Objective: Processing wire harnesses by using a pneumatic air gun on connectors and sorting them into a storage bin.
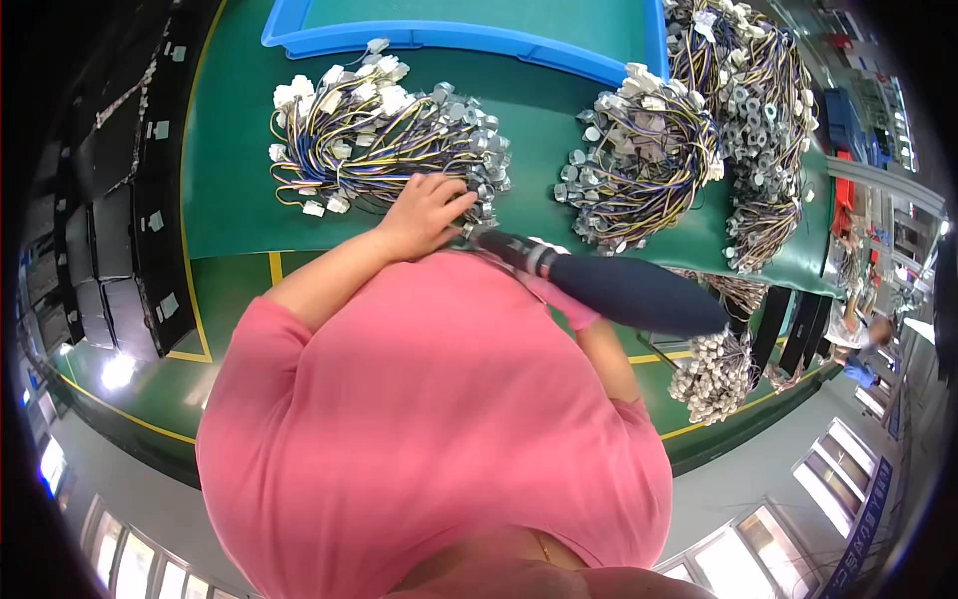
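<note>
A wide bundle of wire harnesses (384, 150), with white plugs and round silvery ends, lies on the green tabletop in front of me. At its near right edge is my left hand (424, 215), fingers closed around something small that they cover. Close to those fingers points the metal tip of a dark tool (509, 250), which looks like an electric screwdriver with a black barrel and a thick navy rear part. My right hand (567, 304), in a pink and white glove, is wrapped around this tool from below; the tool hides most of its fingers.
A blue tray (479, 38) stands at the far side of the green table (225, 190). To the right lie a second harness bundle (644, 150) and a taller heap (758, 120). More white plugs (714, 379) hang below the table edge. Dark boxes (130, 255) are stacked at left.
</note>
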`<move>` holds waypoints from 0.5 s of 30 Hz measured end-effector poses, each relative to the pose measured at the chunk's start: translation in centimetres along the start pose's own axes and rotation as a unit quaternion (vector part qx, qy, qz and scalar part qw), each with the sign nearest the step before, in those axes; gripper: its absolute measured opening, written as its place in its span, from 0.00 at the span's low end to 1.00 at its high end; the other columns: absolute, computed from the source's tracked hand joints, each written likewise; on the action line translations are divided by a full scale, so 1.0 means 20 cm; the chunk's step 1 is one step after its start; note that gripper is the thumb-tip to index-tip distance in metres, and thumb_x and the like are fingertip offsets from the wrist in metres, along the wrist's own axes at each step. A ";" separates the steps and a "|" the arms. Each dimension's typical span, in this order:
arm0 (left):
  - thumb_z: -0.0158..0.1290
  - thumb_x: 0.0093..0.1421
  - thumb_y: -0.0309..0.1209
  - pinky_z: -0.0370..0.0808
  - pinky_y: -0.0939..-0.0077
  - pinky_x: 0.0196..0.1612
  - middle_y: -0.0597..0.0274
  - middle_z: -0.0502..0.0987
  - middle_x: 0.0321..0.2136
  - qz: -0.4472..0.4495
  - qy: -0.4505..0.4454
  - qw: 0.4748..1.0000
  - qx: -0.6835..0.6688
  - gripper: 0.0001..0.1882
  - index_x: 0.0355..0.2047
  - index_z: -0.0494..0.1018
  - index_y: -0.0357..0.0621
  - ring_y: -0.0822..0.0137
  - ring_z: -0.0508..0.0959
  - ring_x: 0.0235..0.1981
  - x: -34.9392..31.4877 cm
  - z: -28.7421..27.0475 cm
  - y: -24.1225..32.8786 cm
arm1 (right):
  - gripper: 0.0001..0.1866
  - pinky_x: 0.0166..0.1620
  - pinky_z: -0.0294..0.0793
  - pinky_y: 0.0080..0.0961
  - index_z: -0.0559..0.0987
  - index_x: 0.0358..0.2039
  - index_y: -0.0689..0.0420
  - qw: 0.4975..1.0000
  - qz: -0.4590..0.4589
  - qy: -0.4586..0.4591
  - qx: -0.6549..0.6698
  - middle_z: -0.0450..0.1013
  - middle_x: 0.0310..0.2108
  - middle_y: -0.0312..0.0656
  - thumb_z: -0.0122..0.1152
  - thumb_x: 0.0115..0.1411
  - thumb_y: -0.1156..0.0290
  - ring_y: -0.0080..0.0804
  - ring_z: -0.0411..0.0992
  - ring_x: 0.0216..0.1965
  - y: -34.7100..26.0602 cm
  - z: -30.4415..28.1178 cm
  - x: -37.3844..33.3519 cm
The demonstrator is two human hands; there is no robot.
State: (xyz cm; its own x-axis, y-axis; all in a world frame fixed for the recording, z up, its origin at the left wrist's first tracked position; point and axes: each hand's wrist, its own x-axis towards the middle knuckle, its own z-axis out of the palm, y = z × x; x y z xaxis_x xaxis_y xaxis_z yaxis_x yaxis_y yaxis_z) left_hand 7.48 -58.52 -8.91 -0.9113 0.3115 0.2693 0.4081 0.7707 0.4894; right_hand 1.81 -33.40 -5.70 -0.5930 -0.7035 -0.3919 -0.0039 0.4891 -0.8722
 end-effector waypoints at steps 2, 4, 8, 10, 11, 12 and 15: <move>0.57 0.41 0.27 0.62 0.65 0.43 0.59 0.67 0.38 -0.019 0.001 1.000 0.012 0.24 0.43 0.67 0.46 0.58 0.67 0.41 0.03 0.05 -0.03 | 0.17 0.47 0.65 0.26 0.72 0.44 0.56 0.980 0.073 -0.009 -0.182 0.70 0.42 0.41 0.57 0.54 0.64 0.31 0.69 0.41 -0.09 0.07 0.07; 0.57 0.40 0.27 0.63 0.64 0.42 0.59 0.66 0.37 -0.016 0.012 1.000 0.007 0.23 0.41 0.68 0.46 0.58 0.67 0.39 -0.02 0.07 -0.07 | 0.16 0.45 0.66 0.29 0.71 0.42 0.58 0.999 0.041 -0.012 -0.011 0.71 0.37 0.39 0.57 0.53 0.66 0.31 0.70 0.36 -0.02 0.04 0.07; 0.58 0.40 0.28 0.63 0.62 0.43 0.57 0.66 0.38 0.006 0.011 1.000 -0.004 0.20 0.37 0.70 0.44 0.56 0.67 0.41 -0.13 0.04 -0.10 | 0.13 0.40 0.64 0.20 0.70 0.41 0.58 0.890 0.091 -0.024 0.445 0.64 0.29 0.33 0.50 0.53 0.72 0.23 0.67 0.29 0.30 -0.11 -0.02; 0.60 0.41 0.32 0.62 0.62 0.45 0.54 0.66 0.41 -0.028 0.036 0.997 -0.062 0.21 0.37 0.70 0.44 0.55 0.65 0.43 -0.10 0.00 -0.04 | 0.15 0.37 0.65 0.19 0.70 0.42 0.57 0.845 0.098 0.035 0.524 0.67 0.29 0.34 0.52 0.53 0.70 0.22 0.67 0.29 0.41 -0.04 -0.04; 0.61 0.41 0.35 0.61 0.62 0.47 0.53 0.65 0.44 -0.043 0.045 0.997 -0.048 0.20 0.35 0.70 0.44 0.54 0.64 0.46 -0.06 0.00 -0.02 | 0.16 0.35 0.66 0.18 0.70 0.43 0.56 0.945 0.023 0.069 0.319 0.68 0.31 0.33 0.53 0.53 0.69 0.22 0.67 0.30 0.40 0.02 0.00; 0.61 0.41 0.36 0.61 0.62 0.47 0.52 0.64 0.46 -0.053 0.040 0.997 -0.024 0.18 0.31 0.70 0.43 0.54 0.65 0.45 -0.03 0.00 0.01 | 0.17 0.33 0.67 0.17 0.70 0.44 0.56 0.989 -0.052 0.099 0.094 0.70 0.32 0.33 0.54 0.53 0.68 0.22 0.68 0.30 0.39 0.08 0.03; 0.61 0.42 0.37 0.61 0.62 0.47 0.52 0.64 0.44 -0.055 0.063 0.996 0.034 0.21 0.34 0.68 0.42 0.54 0.65 0.45 -0.07 0.09 -0.01 | 0.17 0.31 0.67 0.16 0.68 0.45 0.55 0.797 0.069 0.036 0.599 0.69 0.36 0.35 0.52 0.53 0.69 0.20 0.67 0.28 0.27 -0.03 0.03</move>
State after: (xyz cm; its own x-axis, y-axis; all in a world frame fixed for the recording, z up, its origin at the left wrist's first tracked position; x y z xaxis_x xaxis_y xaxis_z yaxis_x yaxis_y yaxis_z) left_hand 8.47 -58.18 -10.86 -0.9346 0.1531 0.3211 0.2966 0.8339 0.4655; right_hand 0.94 -30.95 -10.53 -0.5663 -0.6331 -0.5277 0.8113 -0.3154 -0.4922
